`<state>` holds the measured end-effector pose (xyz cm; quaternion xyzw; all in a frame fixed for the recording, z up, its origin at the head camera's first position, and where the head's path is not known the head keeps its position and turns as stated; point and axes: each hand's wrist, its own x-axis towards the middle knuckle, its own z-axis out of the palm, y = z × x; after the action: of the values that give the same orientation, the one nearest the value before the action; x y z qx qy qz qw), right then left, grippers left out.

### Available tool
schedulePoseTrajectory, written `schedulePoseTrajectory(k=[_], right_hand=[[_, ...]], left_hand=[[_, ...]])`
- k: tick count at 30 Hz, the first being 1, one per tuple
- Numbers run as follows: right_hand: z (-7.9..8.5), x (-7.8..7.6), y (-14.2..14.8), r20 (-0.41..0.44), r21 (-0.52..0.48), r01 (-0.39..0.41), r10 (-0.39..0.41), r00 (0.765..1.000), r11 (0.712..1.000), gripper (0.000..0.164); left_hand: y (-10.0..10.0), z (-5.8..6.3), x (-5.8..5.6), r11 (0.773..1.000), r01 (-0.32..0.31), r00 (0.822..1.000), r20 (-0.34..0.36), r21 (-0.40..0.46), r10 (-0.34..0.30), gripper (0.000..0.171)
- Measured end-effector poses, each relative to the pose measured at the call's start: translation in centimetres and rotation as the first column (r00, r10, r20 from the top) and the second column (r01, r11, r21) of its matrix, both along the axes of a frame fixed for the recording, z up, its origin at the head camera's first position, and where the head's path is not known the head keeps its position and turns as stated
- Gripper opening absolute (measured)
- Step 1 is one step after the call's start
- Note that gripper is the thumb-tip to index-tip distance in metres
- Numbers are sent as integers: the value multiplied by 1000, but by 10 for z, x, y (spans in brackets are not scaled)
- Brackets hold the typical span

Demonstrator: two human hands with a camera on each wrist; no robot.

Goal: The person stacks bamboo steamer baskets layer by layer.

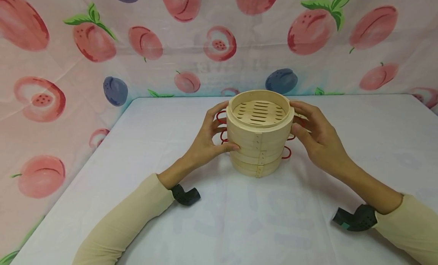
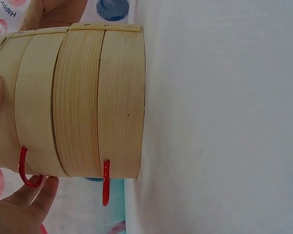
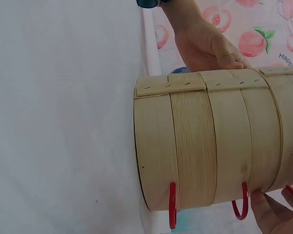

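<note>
A round bamboo steamer of stacked tiers stands upright on the white table, with red loop handles on its sides. No lid covers its top tier, so the slotted base inside shows. From the left, my left hand grips the upper part, thumb on the front wall and fingers round the far side. My right hand holds the opposite side near the rim, its thumb against the wall. Both wrist views show the steamer sideways, its lowest tier at the white cloth.
White cloth covers the table around the steamer. Behind and to the left hangs a pink curtain printed with peaches and blue fruit. Dark camera mounts sit at both wrists, close over the tabletop.
</note>
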<state>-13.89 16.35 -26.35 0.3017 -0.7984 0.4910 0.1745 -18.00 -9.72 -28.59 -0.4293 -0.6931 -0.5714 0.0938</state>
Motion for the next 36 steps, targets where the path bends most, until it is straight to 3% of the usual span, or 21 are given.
schedulePoseTrajectory(k=[14, 36], right_hand=[[0, 1, -2, 63, -9, -50, 50, 997, 999, 67], [-2, -5, 1, 36, 4, -77, 77, 996, 997, 74]], left_hand=[[1, 1, 1, 1000, -2, 1000, -7, -4, 2, 92], [3, 0, 1, 1000, -13, 1000, -16, 28, 14, 94]])
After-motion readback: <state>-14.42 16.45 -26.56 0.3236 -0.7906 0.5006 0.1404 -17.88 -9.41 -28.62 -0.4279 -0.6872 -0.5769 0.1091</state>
